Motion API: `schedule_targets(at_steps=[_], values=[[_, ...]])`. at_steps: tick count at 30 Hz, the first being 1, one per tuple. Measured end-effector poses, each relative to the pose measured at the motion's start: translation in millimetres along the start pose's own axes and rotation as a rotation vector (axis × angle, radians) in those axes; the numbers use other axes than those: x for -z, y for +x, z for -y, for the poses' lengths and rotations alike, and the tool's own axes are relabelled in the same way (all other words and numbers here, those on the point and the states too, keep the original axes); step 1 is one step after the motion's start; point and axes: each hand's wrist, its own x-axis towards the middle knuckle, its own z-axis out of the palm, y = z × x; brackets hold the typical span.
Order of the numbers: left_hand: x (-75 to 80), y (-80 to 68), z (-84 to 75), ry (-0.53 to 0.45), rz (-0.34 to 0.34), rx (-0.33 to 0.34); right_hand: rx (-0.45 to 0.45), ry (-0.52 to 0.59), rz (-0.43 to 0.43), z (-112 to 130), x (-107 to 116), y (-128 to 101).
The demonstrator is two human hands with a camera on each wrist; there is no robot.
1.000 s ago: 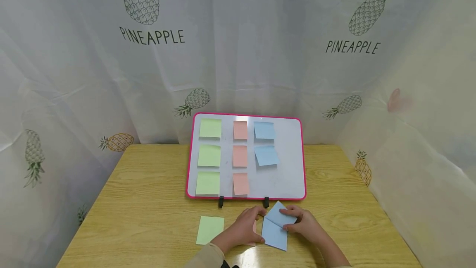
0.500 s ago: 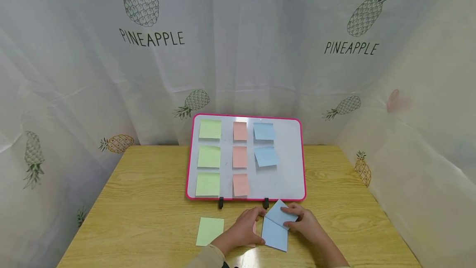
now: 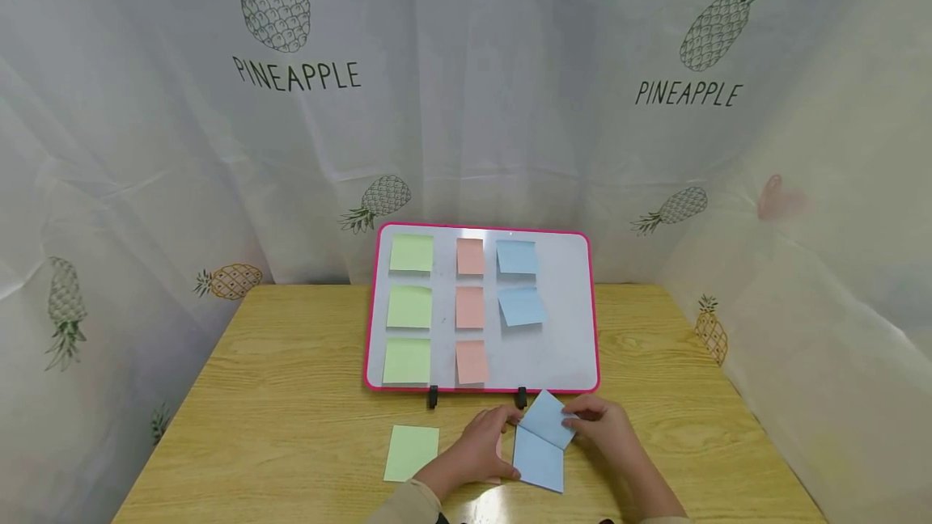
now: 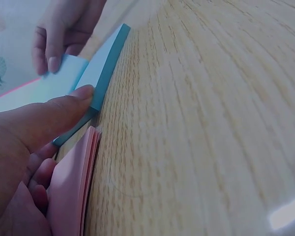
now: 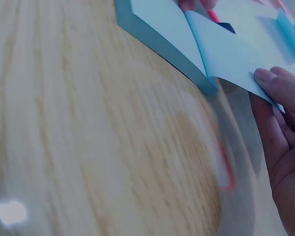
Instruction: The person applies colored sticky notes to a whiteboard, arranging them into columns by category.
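Note:
A blue sticky note pad lies on the table below the board. My left hand grips it by its left side, the thumb at its near end. The pad's top sheet is folded up and away, still joined along a crease. At the sheet's right edge, my right hand pinches it between thumb and fingers. Under my left hand is a pink sticky note pad, mostly hidden in the head view. A green sticky note pad lies to its left.
A whiteboard with a pink frame stands behind the hands on black feet. It bears columns of green notes, pink notes and two blue notes. A pineapple-print curtain hangs behind the wooden table.
My right hand's fingertips have slid right, toward the lifted blue sheet's outer edge. My left hand and the pads stay almost where they were.

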Motion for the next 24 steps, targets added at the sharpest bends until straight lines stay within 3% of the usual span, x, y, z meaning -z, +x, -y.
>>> schedule_targets(at_steps=[9, 14, 19, 24], values=[[-2.0, -1.5, 1.1, 0.017, -0.011, -0.010, -0.052, 0.007, -0.011, 4.3, 8.3, 0.1], [-3.2, -1.8, 2.0, 0.030, -0.027, -0.031, 0.014, 0.083, 0.073, 4.0, 12.3, -3.1], [-3.7, -1.7, 2.5, 0.031, -0.024, -0.040, 0.099, 0.062, 0.149, 3.4, 15.0, -4.5], [-2.3, -1.7, 1.4, 0.009, -0.010, -0.030, 0.046, 0.080, 0.231, 2.9, 15.2, -5.3]])
